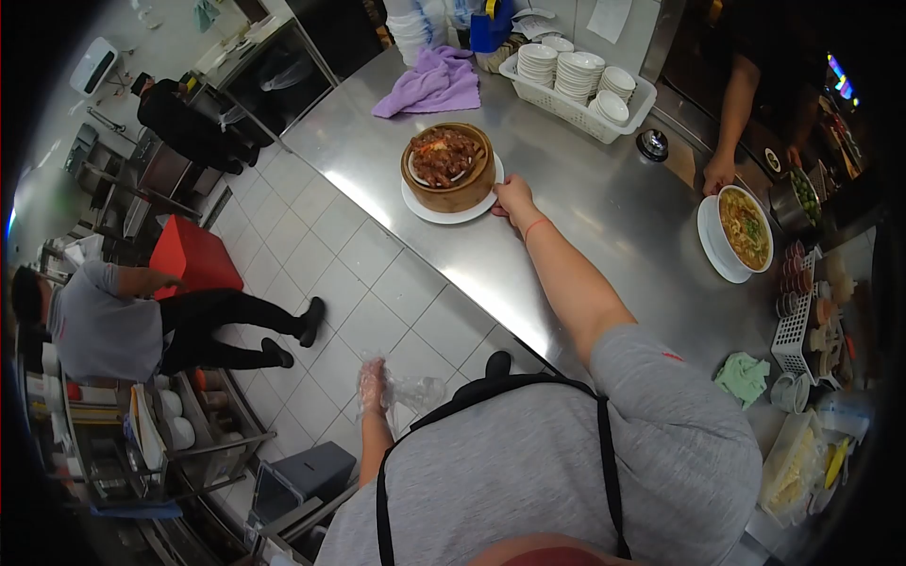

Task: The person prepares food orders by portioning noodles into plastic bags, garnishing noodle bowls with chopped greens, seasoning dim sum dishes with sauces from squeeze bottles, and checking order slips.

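Note:
My right hand (512, 197) grips the right rim of a white plate (432, 214) on the steel counter. On the plate stands a round bamboo steamer (451, 196), uncovered, holding a white dish of reddish-brown braised food (444, 156) with shredded garnish. My left hand (373, 382) hangs low beside my body over the floor, covered in clear plastic. It looks closed, with a loose clear plastic glove (422, 390) trailing from it to the right; the fingers are partly blurred by the film.
A purple cloth (432, 83), a white basket (578, 111) of small dishes and a call bell (652, 143) are on the steel counter (585, 208). Another person's hand (719, 174) touches a soup bowl (746, 228). A person (113, 316) stands left near a red bin (195, 257).

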The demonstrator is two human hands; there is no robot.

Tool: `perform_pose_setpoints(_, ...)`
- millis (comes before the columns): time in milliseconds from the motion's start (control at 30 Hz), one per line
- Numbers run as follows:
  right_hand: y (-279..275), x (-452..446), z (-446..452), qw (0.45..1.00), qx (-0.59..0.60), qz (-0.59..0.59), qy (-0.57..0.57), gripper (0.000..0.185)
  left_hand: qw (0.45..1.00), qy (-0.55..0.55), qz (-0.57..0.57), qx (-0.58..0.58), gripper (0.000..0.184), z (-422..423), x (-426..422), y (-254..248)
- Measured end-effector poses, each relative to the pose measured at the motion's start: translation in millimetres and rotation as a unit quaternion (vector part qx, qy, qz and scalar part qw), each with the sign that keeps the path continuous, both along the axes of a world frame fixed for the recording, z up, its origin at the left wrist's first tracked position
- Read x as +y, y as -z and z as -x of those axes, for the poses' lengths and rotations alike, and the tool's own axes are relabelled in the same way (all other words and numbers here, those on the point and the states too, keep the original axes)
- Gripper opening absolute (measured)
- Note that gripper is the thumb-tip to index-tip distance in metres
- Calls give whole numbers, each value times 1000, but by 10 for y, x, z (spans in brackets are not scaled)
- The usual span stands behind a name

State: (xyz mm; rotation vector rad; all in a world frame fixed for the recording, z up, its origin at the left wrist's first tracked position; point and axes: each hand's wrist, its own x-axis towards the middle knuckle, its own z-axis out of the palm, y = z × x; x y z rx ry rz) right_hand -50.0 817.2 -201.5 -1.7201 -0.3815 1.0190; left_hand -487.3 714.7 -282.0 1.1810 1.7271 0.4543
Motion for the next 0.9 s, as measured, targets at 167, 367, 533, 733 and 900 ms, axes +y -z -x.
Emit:
perform_pose_setpoints(167,-76,-19,155,990,81,-58,97,25,994,83,-76,-16,57,-182,685,-149)
perform_pose_setpoints(367,264,199,263,975,32,-81,205,28,975,95,-96,-175,51,-807,1263,-811)
perform_pose_setpoints(533,123,18,314,956,-60,-110,265,26,969,54,-93,-223,38,-1090,1356,-1053)
perform_pose_setpoints(733,249,-653,-81,941,-35,-213,260,20,943,123,-93,-294,31,-1448,1273,-1099)
perform_pose_setpoints(900,-147,-1624,-163,911,60,-286,289,17,922,206,-164,-283,25,-1885,1175,-1237)
